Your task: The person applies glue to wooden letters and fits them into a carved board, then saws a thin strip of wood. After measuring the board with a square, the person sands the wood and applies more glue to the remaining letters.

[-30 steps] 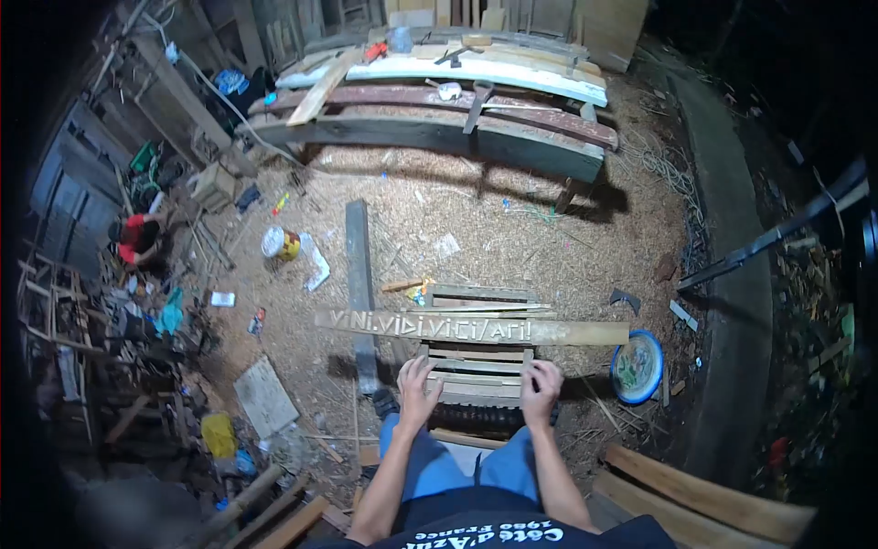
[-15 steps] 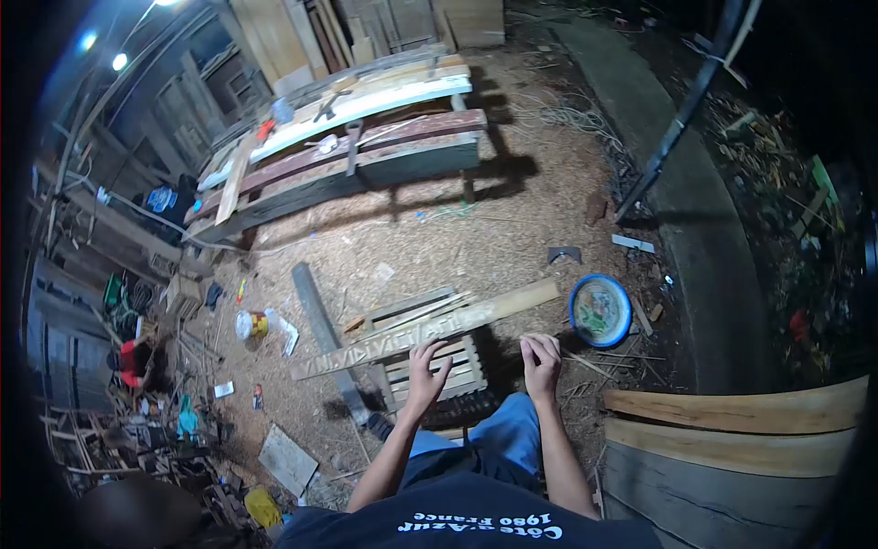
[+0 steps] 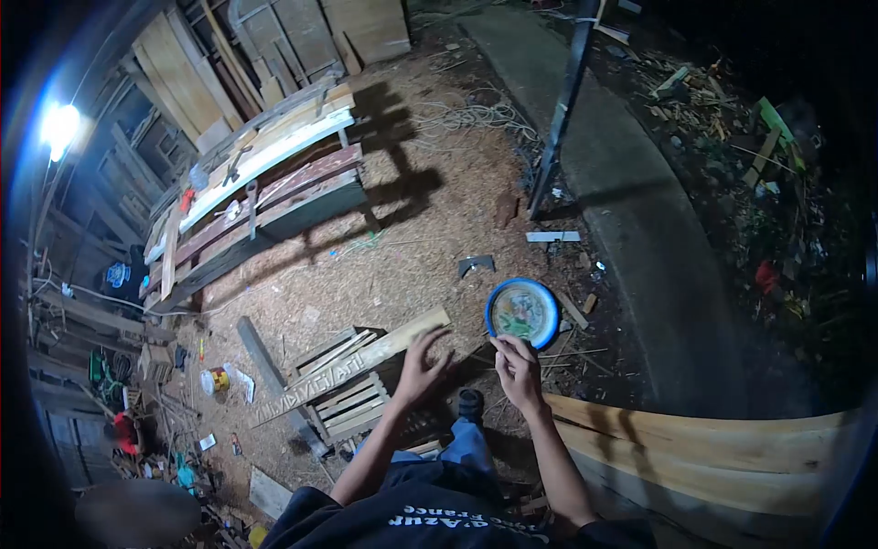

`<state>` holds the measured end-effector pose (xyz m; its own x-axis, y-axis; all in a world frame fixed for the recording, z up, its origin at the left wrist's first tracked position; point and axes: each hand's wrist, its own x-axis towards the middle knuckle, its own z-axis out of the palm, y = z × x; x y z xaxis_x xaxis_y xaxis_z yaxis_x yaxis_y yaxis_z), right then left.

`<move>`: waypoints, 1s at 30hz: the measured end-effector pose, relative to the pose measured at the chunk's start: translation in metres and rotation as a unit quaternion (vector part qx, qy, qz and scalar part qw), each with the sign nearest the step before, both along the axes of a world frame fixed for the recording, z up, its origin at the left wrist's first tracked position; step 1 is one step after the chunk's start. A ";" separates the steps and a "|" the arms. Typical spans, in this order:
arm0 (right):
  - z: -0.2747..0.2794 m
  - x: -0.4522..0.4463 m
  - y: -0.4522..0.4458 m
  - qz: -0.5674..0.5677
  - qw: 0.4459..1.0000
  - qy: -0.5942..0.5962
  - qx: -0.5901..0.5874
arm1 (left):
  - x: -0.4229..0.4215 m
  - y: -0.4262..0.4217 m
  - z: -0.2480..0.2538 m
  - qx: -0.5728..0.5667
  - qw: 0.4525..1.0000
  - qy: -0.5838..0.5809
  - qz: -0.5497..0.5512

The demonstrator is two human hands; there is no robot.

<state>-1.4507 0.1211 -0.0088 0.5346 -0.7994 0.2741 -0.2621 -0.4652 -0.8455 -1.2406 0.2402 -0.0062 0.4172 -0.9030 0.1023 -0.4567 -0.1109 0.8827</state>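
Note:
A long wooden plank with raised carved letters [image 3: 397,342] lies slantwise on a slatted wooden crate [image 3: 352,409]. My left hand [image 3: 419,373] is held in the air beside the plank's right half, fingers apart and nothing in it. Further right, my right hand [image 3: 519,375] hovers just below a round blue-rimmed basin [image 3: 552,337] as seen in the view. Its fingers are pinched together; whether something small is between them I cannot make out. Neither hand visibly touches the plank.
A long workbench [image 3: 302,212] with boards and tools stands at the back left. Wide boards [image 3: 695,430] lie at my right. A dark post [image 3: 560,119] rises near the concrete path [image 3: 631,265]. A grey beam [image 3: 261,352], a paint bucket [image 3: 215,381] and a person in red [image 3: 126,434] are leftward.
My view has turned to the right, so the bench, plank and crate sit further left. My legs have shifted, with one foot now showing forward. Both hands are away from the plank's right end.

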 end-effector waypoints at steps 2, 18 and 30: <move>0.014 -0.011 -0.022 -0.031 0.999 -0.009 -0.025 | 0.004 -0.019 0.018 -0.011 0.999 -0.025 0.021; 0.049 0.022 -0.124 -0.128 0.987 -0.085 -0.051 | 0.048 -0.116 0.085 -0.023 0.996 0.038 0.077; 0.067 0.175 -0.352 -0.050 0.990 -0.098 -0.087 | 0.153 -0.366 0.042 -0.096 0.988 0.078 0.088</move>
<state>-1.2757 -0.2306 0.0587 0.3771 -0.7775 0.5033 -0.1531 -0.5883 -0.7940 -1.0878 -0.1261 0.0360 0.5904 -0.7851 0.1872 -0.3019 0.0002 0.9533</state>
